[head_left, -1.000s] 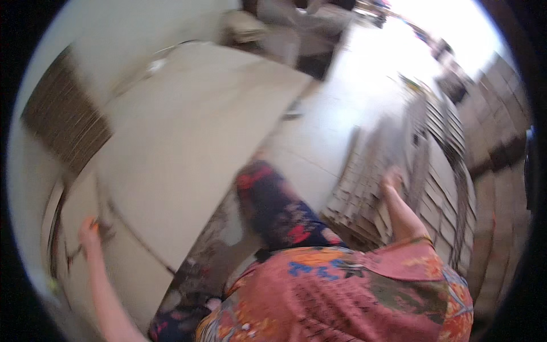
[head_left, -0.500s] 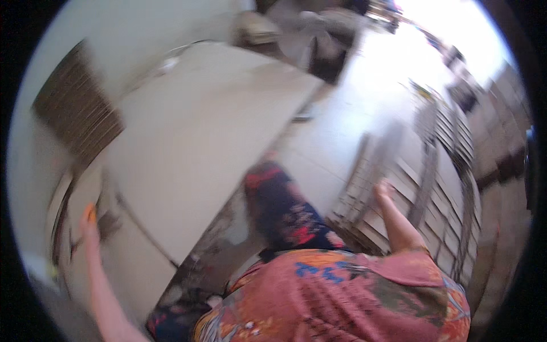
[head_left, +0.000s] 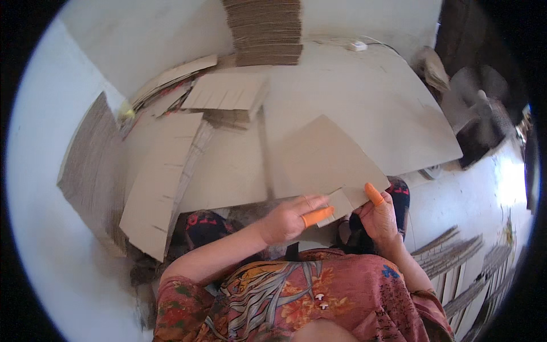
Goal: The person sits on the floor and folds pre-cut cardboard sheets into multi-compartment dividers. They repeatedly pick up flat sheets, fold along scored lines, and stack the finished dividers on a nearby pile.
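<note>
A flat brown cardboard sheet [head_left: 319, 157] with slotted flaps lies over the front edge of a large board-covered work surface [head_left: 364, 97]. My left hand [head_left: 290, 216], an orange finger cot on the forefinger, pinches the sheet's near flap from the left. My right hand [head_left: 379, 214], also with an orange finger cot, grips the same near edge from the right. Both forearms come up from the lower edge over my red patterned top.
A pile of slotted cardboard sheets [head_left: 162, 176] hangs over the surface's left side, with another pile [head_left: 228, 94] behind. A tall stack of cardboard [head_left: 265, 28] stands at the back, one more [head_left: 88, 165] at far left. Cardboard strips [head_left: 461, 273] lie on the floor at right.
The view has swung from the floor on the right back to the work surface. Both hands have come together in front and taken hold of the cardboard sheet.
</note>
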`<act>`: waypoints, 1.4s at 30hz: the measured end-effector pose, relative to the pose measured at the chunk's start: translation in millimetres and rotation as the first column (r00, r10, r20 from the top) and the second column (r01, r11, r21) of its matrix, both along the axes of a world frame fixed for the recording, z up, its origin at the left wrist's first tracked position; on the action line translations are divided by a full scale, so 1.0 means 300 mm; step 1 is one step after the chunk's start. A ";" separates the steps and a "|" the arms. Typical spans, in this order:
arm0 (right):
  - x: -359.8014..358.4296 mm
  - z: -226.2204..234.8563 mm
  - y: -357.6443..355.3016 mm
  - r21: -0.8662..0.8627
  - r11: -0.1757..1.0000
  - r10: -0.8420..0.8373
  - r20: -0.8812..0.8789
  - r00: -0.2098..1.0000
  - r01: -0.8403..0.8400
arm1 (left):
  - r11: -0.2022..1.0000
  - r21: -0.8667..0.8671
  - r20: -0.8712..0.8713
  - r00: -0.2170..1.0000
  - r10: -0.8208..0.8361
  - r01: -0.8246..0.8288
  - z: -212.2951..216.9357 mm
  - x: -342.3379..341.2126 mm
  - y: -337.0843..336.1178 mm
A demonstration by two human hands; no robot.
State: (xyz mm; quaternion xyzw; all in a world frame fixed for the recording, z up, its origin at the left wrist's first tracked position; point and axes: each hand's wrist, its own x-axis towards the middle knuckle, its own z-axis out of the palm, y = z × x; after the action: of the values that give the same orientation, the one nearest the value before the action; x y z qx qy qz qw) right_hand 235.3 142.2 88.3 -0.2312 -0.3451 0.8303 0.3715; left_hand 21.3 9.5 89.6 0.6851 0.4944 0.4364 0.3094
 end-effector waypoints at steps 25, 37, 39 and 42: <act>-0.065 0.196 -0.051 0.856 0.503 -0.354 0.329 0.875 -0.119 | 0.598 -0.444 -0.357 0.744 0.564 -0.667 0.333 -0.474 -0.032; -0.136 0.235 0.052 0.870 0.383 -0.332 0.442 0.833 -0.309 | 0.880 -0.458 -0.009 0.991 0.135 -0.124 0.329 -0.110 0.036; -0.149 0.162 0.066 0.869 0.351 -0.368 0.471 0.802 -0.349 | 0.878 -0.467 -0.029 0.995 0.097 -0.099 0.353 -0.065 0.056; -0.154 0.102 0.068 0.795 0.390 -0.316 0.590 0.743 -0.466 | 0.893 -0.409 -0.154 0.978 0.139 -0.191 0.370 -0.126 0.053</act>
State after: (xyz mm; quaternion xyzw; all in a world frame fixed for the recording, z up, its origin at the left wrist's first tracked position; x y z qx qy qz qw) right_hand 189.1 162.6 118.9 -0.2478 -0.8605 0.3725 0.2437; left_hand -16.6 25.5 200.5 0.5829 0.6510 0.3018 0.3812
